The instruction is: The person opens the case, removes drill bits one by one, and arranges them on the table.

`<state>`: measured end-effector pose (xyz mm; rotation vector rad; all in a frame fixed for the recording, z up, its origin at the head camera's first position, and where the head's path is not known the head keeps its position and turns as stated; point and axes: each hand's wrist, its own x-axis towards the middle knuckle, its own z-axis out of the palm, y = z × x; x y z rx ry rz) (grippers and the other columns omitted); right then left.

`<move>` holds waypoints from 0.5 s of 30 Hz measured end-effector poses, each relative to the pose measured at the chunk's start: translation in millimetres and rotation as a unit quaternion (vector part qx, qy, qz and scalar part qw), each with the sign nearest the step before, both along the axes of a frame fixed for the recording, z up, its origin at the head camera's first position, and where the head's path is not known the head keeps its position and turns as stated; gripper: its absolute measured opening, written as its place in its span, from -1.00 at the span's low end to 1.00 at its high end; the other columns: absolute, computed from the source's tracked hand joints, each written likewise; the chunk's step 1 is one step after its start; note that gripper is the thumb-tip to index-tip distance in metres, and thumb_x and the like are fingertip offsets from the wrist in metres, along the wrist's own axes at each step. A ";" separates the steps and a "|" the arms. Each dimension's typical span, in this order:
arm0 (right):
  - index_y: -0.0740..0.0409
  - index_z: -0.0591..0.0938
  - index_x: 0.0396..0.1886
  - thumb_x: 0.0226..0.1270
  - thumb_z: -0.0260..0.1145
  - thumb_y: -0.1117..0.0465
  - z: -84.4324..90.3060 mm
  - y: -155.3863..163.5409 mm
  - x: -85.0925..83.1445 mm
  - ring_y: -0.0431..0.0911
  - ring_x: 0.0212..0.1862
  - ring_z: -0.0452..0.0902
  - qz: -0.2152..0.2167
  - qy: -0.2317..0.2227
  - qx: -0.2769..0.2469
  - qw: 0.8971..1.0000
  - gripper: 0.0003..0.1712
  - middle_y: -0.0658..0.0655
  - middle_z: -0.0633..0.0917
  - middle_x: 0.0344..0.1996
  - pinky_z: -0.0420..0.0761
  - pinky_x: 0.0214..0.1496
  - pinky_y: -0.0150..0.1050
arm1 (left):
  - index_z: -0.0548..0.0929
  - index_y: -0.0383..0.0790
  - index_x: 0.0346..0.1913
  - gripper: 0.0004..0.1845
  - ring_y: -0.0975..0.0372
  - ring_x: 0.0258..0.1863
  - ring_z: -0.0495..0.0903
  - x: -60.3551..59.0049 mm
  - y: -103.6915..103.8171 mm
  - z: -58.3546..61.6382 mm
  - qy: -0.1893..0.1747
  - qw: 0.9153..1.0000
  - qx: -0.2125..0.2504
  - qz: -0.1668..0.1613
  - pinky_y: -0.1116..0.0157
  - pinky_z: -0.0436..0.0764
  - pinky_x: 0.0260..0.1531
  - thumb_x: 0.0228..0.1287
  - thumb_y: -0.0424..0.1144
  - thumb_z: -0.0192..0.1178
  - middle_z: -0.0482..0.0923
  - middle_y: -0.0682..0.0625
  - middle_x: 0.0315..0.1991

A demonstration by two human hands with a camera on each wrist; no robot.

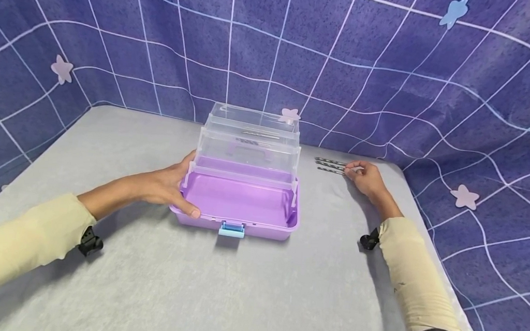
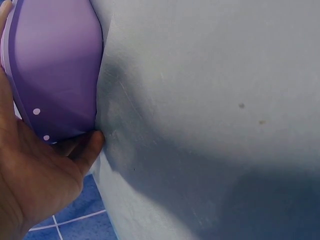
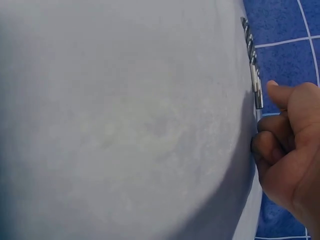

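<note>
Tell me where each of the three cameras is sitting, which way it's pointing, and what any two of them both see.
Head: worn on the head, facing forward and down at the grey table, the purple box, the drill bits; both forearms show.
Left wrist: beside the left hand, facing the box's purple side, which that hand holds.
Right wrist: beside the right hand, facing the table edge; fingertips at a drill bit.
Shared: head and left wrist show the box; head and right wrist show a drill bit.
</note>
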<state>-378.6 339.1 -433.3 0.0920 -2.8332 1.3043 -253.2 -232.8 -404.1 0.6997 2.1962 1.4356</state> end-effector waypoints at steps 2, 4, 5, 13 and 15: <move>0.38 0.73 0.21 0.65 0.41 0.18 2.8 -1.6 -0.1 -0.35 -0.60 0.19 -0.006 0.001 -0.008 1.000 -0.64 -0.28 0.33 -0.71 0.25 -0.54 -0.40 | -0.25 0.24 0.81 0.61 -0.18 0.40 0.68 -0.1 0.3 -0.1 -0.001 1.000 0.001 0.000 -0.21 0.69 0.45 -0.03 -0.28 0.84 0.42 -0.32 0.61; 0.37 0.73 0.19 0.62 0.42 0.19 7.3 -4.2 0.5 -0.35 -0.61 0.17 -0.010 0.004 -0.018 1.000 -0.64 -0.26 0.36 -0.71 0.24 -0.56 -0.39 | -0.25 0.24 0.81 0.62 -0.18 0.40 0.67 0.2 0.6 0.4 -0.004 1.000 0.002 0.000 -0.21 0.69 0.45 -0.04 -0.28 0.84 0.41 -0.32 0.62; 0.36 0.74 0.18 0.60 0.43 0.19 10.0 -5.8 0.9 -0.35 -0.61 0.17 -0.011 0.008 -0.021 1.000 -0.64 -0.27 0.41 -0.68 0.24 -0.56 -0.39 | -0.25 0.22 0.82 0.62 -0.19 0.40 0.67 0.6 0.9 0.9 -0.005 1.000 0.003 0.000 -0.21 0.69 0.45 -0.04 -0.29 0.84 0.41 -0.33 0.62; 0.35 0.72 0.21 0.61 0.43 0.16 28.6 -22.4 0.6 -0.29 -0.15 0.61 0.001 0.028 -0.046 0.999 -0.61 -0.15 0.78 -0.21 0.52 -0.09 -0.43 | -0.24 0.21 0.82 0.60 -0.17 0.39 0.68 1.7 0.6 2.1 0.006 1.000 -0.009 0.001 -0.20 0.72 0.42 -0.02 -0.26 0.84 0.41 -0.31 0.62; 0.35 0.73 0.22 0.60 0.47 0.12 32.8 -27.7 -0.3 -0.26 -0.10 0.60 0.005 0.028 -0.050 0.998 -0.58 -0.17 0.76 -0.19 0.52 -0.03 -0.41 | -0.24 0.22 0.82 0.60 -0.18 0.39 0.68 1.1 0.5 1.6 0.007 1.000 -0.009 0.000 -0.19 0.72 0.41 -0.02 -0.27 0.84 0.40 -0.32 0.62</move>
